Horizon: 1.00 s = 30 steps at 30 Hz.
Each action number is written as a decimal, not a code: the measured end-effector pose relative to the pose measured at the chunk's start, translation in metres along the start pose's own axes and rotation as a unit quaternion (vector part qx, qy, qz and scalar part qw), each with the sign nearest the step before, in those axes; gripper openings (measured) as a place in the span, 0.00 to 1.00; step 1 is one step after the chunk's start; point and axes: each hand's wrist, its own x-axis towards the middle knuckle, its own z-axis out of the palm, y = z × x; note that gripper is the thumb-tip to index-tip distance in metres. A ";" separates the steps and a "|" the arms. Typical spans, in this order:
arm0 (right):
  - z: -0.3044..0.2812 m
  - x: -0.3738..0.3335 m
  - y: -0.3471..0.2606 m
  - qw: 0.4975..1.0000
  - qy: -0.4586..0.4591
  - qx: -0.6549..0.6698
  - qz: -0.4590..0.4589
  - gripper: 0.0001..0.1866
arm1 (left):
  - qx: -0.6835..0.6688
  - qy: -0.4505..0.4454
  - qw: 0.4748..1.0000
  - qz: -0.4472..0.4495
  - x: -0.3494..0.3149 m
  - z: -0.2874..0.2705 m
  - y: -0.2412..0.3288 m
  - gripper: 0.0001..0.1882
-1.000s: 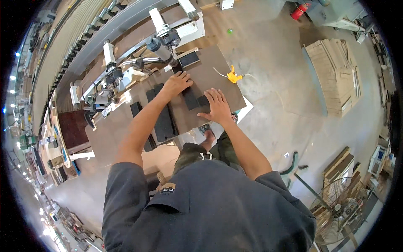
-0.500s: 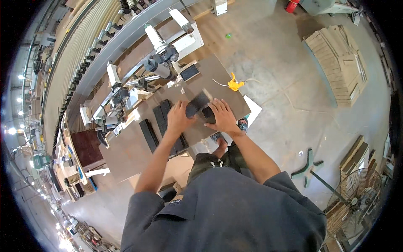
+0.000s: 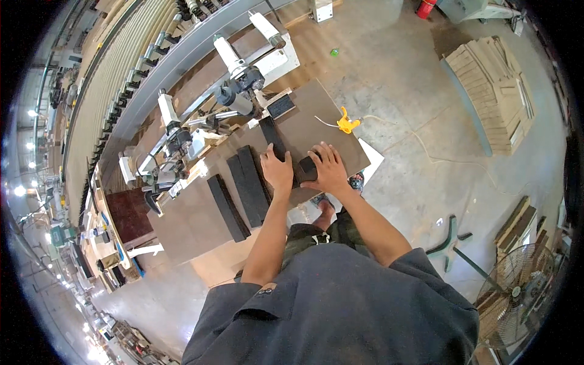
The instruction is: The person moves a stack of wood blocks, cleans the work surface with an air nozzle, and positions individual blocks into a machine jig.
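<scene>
Both hands lie flat, fingers spread, on the brown worktable (image 3: 316, 125): the left hand (image 3: 277, 171) presses a long dark strip (image 3: 272, 137) whose axis runs away from the person, the right hand (image 3: 328, 170) covers a short dark block (image 3: 306, 165) just beside it.
</scene>
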 end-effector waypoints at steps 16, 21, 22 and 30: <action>0.000 0.009 -0.008 0.998 -0.030 0.001 0.061 0.55 | -0.060 0.055 0.997 -0.013 0.035 0.037 -0.007 0.42; 0.009 0.010 -0.011 0.996 -0.037 -0.052 0.065 0.50 | -0.072 0.061 0.995 -0.021 0.033 0.040 -0.006 0.42; 0.009 0.009 -0.011 0.996 -0.040 -0.052 0.067 0.50 | -0.067 0.059 0.996 -0.025 0.033 0.040 -0.005 0.42; 0.010 0.011 -0.012 0.994 -0.047 -0.078 0.056 0.49 | -0.045 0.053 0.997 -0.032 0.031 0.037 0.003 0.39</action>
